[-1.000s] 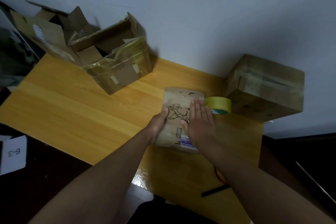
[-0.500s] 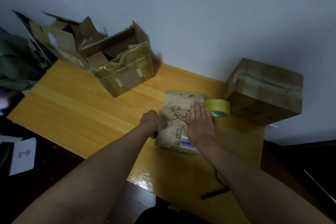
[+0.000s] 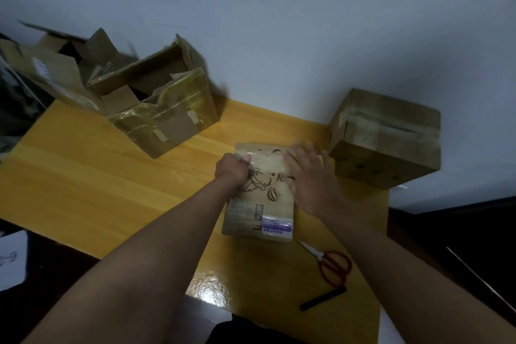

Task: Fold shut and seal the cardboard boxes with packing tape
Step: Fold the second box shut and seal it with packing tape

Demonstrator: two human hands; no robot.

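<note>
Yellow wood table (image 3: 83, 176) fills most of the view, its far edge at a pale wall (image 3: 307, 22). Your two forearms come in from the bottom. Far left on the table sits an open box (image 3: 164, 114), flaps up, shiny tape on its front; a second open carton (image 3: 55, 70) is just behind it to the left, blurred. Far right stands a taped box (image 3: 388, 137), closed, a tape strip across its top, at the table's right edge. Between them, near centre, lies a flat box (image 3: 262, 193) with a cartoon drawing on top and a blue-and-white label at its near end.

Your left hand (image 3: 233, 170) is curled, knuckles bunched at the flat box's left edge with the thumb on top; you grip that edge, as far as I can tell. Your right hand (image 3: 310, 176) lies flat, fingers straight and spread, pressing the top at its right side; fingertips are blurred. Red scissors (image 3: 332, 262) lie near the box's near right corner, apart from it. A black marker (image 3: 324, 299) lies just below the scissors. At the left edge, off the table, a white paper (image 3: 11, 260) shows, writing unreadable.
</note>
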